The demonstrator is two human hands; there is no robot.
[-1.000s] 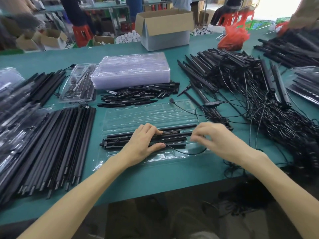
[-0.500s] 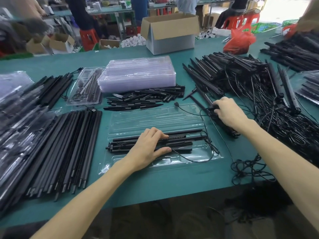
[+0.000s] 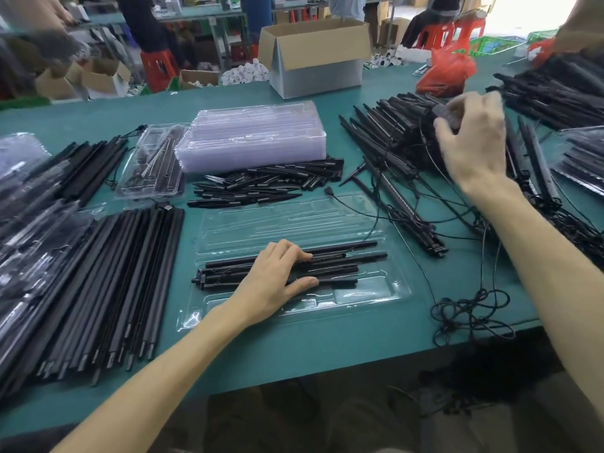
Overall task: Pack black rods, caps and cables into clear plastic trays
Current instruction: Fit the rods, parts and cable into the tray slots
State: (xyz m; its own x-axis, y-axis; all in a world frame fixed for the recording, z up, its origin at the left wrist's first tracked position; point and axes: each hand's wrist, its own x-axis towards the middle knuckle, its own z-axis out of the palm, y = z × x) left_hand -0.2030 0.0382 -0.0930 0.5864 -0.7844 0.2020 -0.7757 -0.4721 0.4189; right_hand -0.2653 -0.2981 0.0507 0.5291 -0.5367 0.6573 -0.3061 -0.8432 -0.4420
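Observation:
An open clear plastic tray (image 3: 366,295) lies in front of me on the green table. Several black rods (image 3: 340,259) lie in its near half. My left hand (image 3: 277,279) rests flat on these rods, fingers straight. My right hand (image 3: 470,138) is raised over the tangled pile of rods with cables (image 3: 392,138) at the right and pinches a small dark cable part (image 3: 449,114); the hand is blurred. A thin black cable (image 3: 421,273) runs from there across the tray's right end to a loose coil (image 3: 470,315) at the table edge.
A stack of empty clear trays (image 3: 251,135) stands behind, with a heap of black caps (image 3: 268,184) before it. Long black rods (image 3: 108,282) lie in rows at the left. A filled tray (image 3: 150,165), a cardboard box (image 3: 313,57) and a red bag (image 3: 447,73) stand further back.
My right hand left the tray's right end, went to the cable pile and rose up and back with a small cable part. My left hand stayed on the rods.

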